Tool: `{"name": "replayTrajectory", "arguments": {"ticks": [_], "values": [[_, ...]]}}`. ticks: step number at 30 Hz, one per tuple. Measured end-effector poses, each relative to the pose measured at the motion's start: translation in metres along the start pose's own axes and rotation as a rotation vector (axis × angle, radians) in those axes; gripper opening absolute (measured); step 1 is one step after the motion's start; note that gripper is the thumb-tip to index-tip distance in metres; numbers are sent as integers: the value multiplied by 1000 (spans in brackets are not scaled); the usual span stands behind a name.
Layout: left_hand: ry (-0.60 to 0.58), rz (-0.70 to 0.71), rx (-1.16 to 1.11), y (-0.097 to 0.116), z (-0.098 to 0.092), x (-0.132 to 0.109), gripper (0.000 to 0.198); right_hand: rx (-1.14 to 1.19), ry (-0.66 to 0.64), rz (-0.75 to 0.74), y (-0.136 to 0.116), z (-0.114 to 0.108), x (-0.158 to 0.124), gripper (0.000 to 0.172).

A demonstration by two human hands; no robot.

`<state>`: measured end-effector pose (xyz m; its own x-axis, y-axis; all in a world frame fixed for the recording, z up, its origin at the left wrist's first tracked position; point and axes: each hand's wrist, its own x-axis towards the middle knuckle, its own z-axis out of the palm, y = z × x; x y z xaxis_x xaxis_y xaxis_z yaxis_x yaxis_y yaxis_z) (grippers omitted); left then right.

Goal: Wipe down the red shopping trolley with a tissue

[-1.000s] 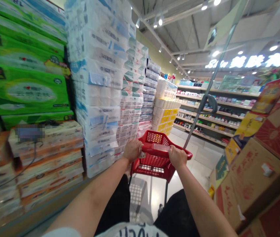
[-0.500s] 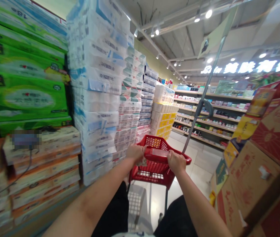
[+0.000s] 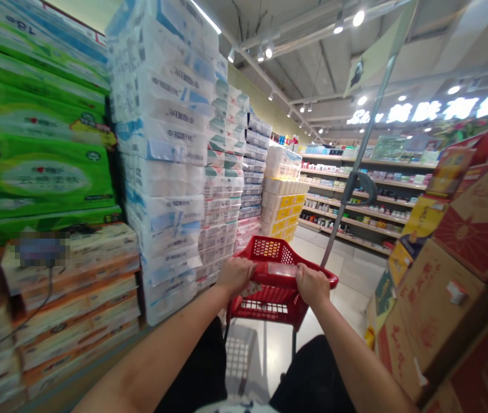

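Note:
A red plastic shopping cart (image 3: 265, 310) stands right in front of me, its basket showing a perforated pattern. My left hand (image 3: 236, 275) is closed around the left part of the cart's red handle (image 3: 276, 273). Under those fingers a small pale, patterned piece shows, too indistinct to name. On the right part of the handle, my right hand (image 3: 314, 284) is wrapped with its knuckles up. From the cart's right side a grey metal pole (image 3: 356, 166) with a curved hook leans up and to the right, its foot hidden.
Green tissue packs (image 3: 39, 172) sit on orange-and-cream cartons (image 3: 76, 315) at the left. Tall stacks of white paper packs (image 3: 164, 172) line the aisle beside the cart. Cardboard boxes (image 3: 425, 304) are piled at the right. Farther on are stocked shelves (image 3: 356, 212), with pale tiled floor before them.
The view has shifted slightly; the left stacks sit a little farther left and the right boxes loom closer. Both hands keep their hold on the cart handle.

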<state>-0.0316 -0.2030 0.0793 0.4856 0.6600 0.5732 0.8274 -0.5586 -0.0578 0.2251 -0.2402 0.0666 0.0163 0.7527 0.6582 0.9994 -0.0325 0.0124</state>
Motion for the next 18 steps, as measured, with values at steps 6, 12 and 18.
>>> {"name": "replayTrajectory", "arguments": {"ticks": [6, 12, 18], "values": [[5, -4, 23, 4, -5, -2, 46, 17, 27, 9, -3, -6, -6, 35], [-52, 17, 47, 9, -11, -7, 51, 2, 41, 18, -3, -12, -16, 35], [-74, 86, 97, 11, -19, -15, 43, 15, 61, 19, -2, -16, -25, 35]]}}
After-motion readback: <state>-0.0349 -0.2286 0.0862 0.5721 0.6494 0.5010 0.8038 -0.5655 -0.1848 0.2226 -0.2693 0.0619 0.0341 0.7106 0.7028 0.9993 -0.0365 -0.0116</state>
